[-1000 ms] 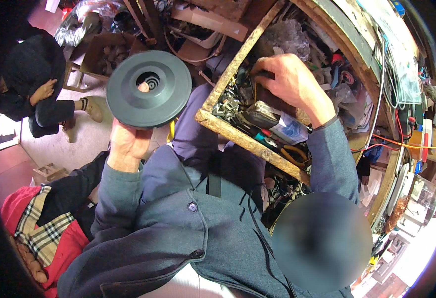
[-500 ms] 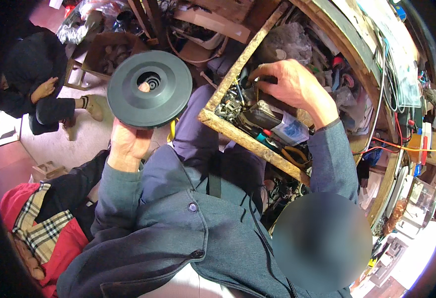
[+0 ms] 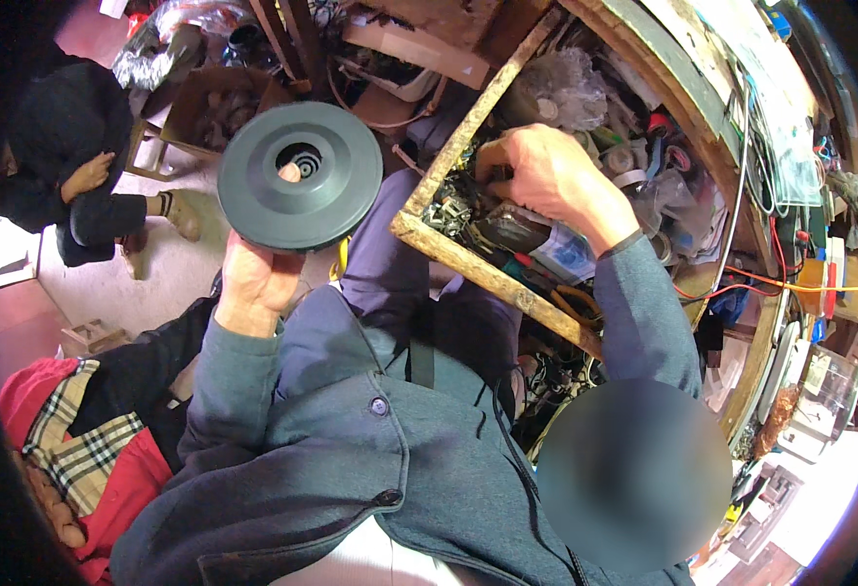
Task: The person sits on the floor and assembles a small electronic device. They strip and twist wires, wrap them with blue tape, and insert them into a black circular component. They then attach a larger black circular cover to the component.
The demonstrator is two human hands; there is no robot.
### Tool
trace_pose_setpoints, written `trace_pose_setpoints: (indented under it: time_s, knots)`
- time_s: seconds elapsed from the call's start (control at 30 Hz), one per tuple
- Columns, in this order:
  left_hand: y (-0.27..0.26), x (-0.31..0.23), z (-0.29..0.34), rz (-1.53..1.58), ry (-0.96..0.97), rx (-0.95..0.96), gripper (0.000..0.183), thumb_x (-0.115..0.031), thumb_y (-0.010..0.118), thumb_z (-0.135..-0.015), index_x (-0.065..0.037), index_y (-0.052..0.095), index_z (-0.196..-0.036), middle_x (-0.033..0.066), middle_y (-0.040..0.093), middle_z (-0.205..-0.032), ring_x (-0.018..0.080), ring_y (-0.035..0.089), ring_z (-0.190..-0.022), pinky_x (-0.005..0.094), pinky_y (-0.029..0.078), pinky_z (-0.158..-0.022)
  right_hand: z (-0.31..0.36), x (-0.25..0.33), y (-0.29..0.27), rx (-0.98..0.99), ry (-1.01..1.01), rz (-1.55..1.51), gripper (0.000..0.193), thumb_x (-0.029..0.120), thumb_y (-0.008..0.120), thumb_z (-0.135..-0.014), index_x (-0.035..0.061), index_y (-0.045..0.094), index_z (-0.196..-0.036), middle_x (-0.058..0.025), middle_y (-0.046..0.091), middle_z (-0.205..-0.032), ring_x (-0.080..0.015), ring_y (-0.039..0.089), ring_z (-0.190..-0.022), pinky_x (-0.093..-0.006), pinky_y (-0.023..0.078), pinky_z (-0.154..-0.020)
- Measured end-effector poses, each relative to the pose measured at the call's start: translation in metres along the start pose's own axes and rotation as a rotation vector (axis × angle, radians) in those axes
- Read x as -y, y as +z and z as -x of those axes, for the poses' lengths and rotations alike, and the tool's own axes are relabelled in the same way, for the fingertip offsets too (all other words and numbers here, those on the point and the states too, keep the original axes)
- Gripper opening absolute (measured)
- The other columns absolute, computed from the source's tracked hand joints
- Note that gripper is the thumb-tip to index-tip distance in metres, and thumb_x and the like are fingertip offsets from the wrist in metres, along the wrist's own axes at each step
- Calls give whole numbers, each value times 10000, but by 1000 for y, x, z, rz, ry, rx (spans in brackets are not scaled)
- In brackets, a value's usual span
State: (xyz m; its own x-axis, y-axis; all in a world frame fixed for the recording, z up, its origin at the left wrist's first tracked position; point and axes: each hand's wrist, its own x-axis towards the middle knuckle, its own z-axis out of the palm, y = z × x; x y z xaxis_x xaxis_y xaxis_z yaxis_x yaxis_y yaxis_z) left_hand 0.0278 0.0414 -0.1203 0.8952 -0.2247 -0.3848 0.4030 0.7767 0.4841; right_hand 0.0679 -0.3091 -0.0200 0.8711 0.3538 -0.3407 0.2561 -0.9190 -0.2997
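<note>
My left hand point(image 3: 256, 283) grips a round dark grey plastic disc point(image 3: 253, 186) from below and behind. A stepped hole pierces its middle, and one of my fingertips shows inside it. A small yellow piece point(image 3: 340, 259) sticks out under the disc's right edge. My right hand point(image 3: 551, 176) reaches down into a wooden drawer point(image 3: 502, 288), over small metal parts point(image 3: 454, 217) in its left corner. Its thumb and forefinger are apart, with their tips partly hidden among the parts. Nothing held shows there.
The drawer also holds plastic bags point(image 3: 561, 88), tape rolls point(image 3: 624, 161) and pliers with orange handles point(image 3: 578, 305). Another person point(image 3: 67, 161) sits at the far left. A cardboard box point(image 3: 219, 107) stands beyond the disc. Orange and red cables point(image 3: 800, 285) cross at the right.
My right hand has moved slightly down and left in the drawer, its fingers deeper among the parts. The disc in my left hand has shifted a little to the right.
</note>
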Motion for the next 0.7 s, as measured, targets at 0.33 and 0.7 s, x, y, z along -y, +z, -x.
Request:
trace_pose_setpoints:
  time_s: [0.33,0.7]
  knots:
    - [1,-4,8,22,35,0,367,-219,670,-995,-111,630,-1343,52,671,-1341,210,669,-1176,418,564,-1019,3,-17,0,-213,-105,-382,175,91,710,-829,-2,676,-974,-193,699,-932,-359,679,-923,-422,528,-813]
    - [-1,-5,8,29,13,37,370,-227,671,-993,-124,626,-1346,45,681,-1320,221,672,-1167,427,572,-1005,12,-34,-6,-179,114,-943,155,26,677,-934,25,687,-1089,-57,719,-844,-125,683,-677,-262,510,-572]
